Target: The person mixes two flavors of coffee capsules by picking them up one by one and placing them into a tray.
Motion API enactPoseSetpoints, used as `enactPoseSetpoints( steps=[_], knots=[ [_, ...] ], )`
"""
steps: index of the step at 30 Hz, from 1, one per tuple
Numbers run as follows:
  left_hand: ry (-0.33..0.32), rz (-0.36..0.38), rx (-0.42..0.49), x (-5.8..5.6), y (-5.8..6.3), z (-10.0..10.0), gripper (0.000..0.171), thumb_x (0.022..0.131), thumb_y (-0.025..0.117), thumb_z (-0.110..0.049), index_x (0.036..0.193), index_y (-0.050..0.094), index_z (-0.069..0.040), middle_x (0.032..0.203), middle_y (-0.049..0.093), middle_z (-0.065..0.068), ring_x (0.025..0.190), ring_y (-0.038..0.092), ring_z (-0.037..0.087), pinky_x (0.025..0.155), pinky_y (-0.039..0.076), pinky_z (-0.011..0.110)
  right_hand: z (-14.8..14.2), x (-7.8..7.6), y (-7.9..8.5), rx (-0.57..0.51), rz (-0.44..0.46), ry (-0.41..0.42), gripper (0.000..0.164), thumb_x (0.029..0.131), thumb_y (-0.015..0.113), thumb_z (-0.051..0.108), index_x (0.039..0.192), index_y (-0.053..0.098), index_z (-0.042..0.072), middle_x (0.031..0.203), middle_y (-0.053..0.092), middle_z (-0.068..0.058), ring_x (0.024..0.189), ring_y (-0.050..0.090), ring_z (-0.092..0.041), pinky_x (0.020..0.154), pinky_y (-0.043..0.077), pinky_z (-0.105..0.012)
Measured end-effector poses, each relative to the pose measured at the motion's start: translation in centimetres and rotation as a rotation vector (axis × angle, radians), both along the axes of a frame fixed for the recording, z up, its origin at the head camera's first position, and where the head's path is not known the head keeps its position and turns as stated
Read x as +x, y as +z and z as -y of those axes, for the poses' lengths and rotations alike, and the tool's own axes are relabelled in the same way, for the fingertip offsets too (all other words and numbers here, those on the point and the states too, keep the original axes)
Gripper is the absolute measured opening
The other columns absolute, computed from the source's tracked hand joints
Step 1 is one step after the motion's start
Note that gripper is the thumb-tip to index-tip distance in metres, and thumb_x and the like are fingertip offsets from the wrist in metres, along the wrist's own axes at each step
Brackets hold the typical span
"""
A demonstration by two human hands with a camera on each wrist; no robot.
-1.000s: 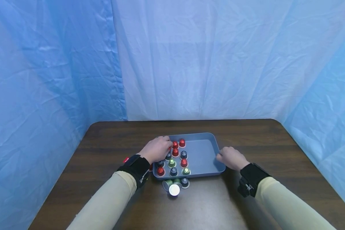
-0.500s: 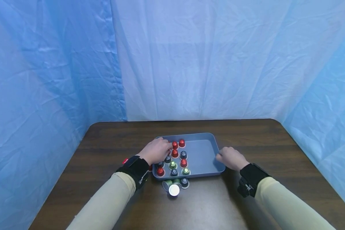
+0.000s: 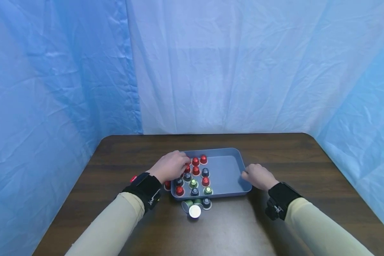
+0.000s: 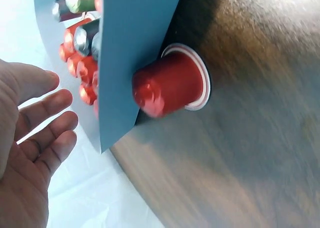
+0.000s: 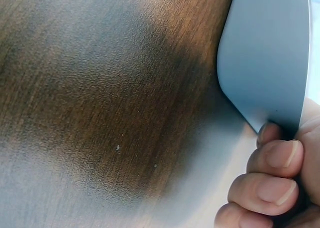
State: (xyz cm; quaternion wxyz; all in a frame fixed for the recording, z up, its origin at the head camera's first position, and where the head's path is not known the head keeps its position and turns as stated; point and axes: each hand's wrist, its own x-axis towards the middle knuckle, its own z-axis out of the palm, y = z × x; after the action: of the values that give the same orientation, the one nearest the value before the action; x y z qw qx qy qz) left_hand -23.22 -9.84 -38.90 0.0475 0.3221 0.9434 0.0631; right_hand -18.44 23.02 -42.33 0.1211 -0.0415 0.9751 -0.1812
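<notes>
A blue-grey tray (image 3: 225,174) holds several upright coffee capsules in red, dark blue and green, grouped in its left half. My left hand (image 3: 170,165) is over the tray's left edge, beside the red capsules (image 3: 187,168). In the left wrist view, the thumb and fingers of that hand (image 4: 42,115) are spread apart with nothing between them. My right hand (image 5: 272,180) grips the tray's right side, fingers curled under the rim; the thumb is mostly hidden. Outside the tray's left wall, a red capsule (image 4: 170,85) stands on the table.
In front of the tray, green capsules (image 3: 187,205) lie tipped, with a white-lidded capsule (image 3: 195,211) and a dark blue one (image 3: 206,203) by them. The brown wooden table (image 3: 230,227) meets blue-white sheets (image 3: 220,71) at the back and sides.
My left hand has drawn back to the left, letting go of the red capsules and uncovering more of them in the tray. The right hand has stayed on the tray's edge.
</notes>
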Motion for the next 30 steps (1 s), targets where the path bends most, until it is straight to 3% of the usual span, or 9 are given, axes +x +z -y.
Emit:
enactPoseSetpoints(
  steps=[11,24,30],
  knots=[
    [0.039,-0.01,0.017,0.6,1.5,2.3,0.025,0.097,0.072,-0.021,0.121,0.075,-0.014,0.114,0.071,0.001,0.109,0.063,0.018,0.099,0.052,0.038,-0.2,-0.1,-0.1,-0.001,-0.011,0.002,0.04,0.099,0.054,0.016,0.059,0.052,0.01,0.057,0.04,0.0,0.053,0.047,-0.018,0.055,0.036,-0.029],
    [0.025,-0.03,0.011,1.4,1.4,4.6,0.03,0.094,0.075,-0.023,0.122,0.074,-0.014,0.105,0.07,0.001,0.099,0.063,0.017,0.09,0.056,0.038,-0.3,-0.1,-0.1,0.0,-0.014,0.009,0.039,0.098,0.054,0.015,0.06,0.052,0.01,0.057,0.041,0.0,0.053,0.047,-0.017,0.055,0.036,-0.029],
    [0.059,0.009,0.011,2.0,1.2,5.4,0.033,0.092,0.077,-0.026,0.124,0.073,-0.015,0.109,0.07,0.001,0.105,0.064,0.017,0.094,0.056,0.04,-0.3,-0.1,-0.1,-0.012,-0.011,0.012,0.038,0.099,0.054,0.015,0.061,0.055,0.009,0.057,0.041,0.0,0.053,0.048,-0.017,0.055,0.037,-0.029]
  ],
)
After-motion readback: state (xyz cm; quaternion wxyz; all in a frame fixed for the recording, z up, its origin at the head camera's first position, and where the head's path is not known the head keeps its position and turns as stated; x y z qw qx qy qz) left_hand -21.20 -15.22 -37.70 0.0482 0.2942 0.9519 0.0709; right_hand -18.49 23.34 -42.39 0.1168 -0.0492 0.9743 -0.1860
